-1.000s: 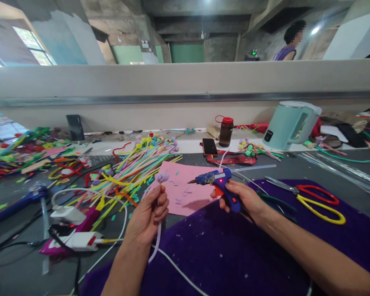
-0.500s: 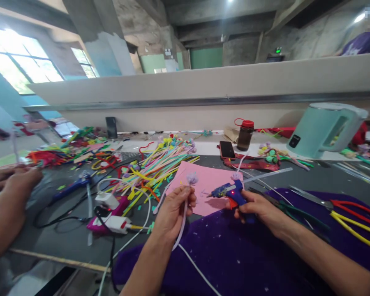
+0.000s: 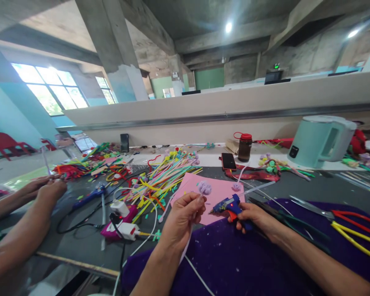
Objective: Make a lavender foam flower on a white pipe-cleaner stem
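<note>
Pinched in my left hand (image 3: 188, 211) is a pipe-cleaner flower (image 3: 205, 188), its lilac head upright above my fingertips and its pale stem hanging below. My right hand (image 3: 249, 216) grips a blue glue gun (image 3: 230, 205) by the handle, red light on, nozzle pointing left toward the flower but apart from it. A clear glue stick (image 3: 259, 188) sticks out of its back end. Under both lies a pink sheet (image 3: 185, 185), with another lilac flower (image 3: 237, 187) at its right edge. A dark purple cloth (image 3: 228, 255) covers the table's front.
Pipe cleaners (image 3: 166, 172) are heaped left of the sheet, near a power strip (image 3: 120, 226) and cables. Another person's hands (image 3: 49, 187) work at far left, beside a second glue gun (image 3: 91, 197). Scissors (image 3: 329, 213), a kettle (image 3: 320, 139), a bottle (image 3: 244, 148) and a phone (image 3: 228, 161) are at right.
The camera view has tilted up and shifted left. My left hand has turned the flower head, which now shows fuller, and the glue gun's nozzle is nearer my left fingers.
</note>
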`<state>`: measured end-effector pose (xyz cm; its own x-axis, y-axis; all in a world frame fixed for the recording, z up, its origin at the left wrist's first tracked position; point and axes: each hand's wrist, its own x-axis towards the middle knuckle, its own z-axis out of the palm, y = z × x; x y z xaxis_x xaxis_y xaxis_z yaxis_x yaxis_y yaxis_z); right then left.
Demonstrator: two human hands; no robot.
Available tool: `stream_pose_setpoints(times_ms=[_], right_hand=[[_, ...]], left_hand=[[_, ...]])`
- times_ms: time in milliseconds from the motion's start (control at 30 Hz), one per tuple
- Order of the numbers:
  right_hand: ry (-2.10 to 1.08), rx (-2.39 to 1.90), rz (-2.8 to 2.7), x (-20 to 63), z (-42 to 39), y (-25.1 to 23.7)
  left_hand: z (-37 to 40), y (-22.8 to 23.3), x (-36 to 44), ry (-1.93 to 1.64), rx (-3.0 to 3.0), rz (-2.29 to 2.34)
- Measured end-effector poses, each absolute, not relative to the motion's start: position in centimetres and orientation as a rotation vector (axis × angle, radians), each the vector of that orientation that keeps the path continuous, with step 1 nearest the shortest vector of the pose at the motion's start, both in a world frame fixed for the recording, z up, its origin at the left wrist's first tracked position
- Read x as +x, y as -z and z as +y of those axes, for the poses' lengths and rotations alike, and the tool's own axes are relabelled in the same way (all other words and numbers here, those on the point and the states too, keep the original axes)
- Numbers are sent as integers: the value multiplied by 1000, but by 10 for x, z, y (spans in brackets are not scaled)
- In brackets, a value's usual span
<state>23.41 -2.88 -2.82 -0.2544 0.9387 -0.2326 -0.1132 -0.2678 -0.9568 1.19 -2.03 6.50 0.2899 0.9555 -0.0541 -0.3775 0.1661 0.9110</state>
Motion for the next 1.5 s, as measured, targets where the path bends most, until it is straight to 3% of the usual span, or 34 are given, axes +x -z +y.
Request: stream_pose_setpoints(times_ms=[633, 1500], right_hand=[[-1581, -1324, -1427, 242, -41, 10], [-1552, -1385, -1190, 244, -39, 25]], left_hand=[[-30, -55, 15, -978, 605, 555], [-39, -9, 13, -846, 471, 519]])
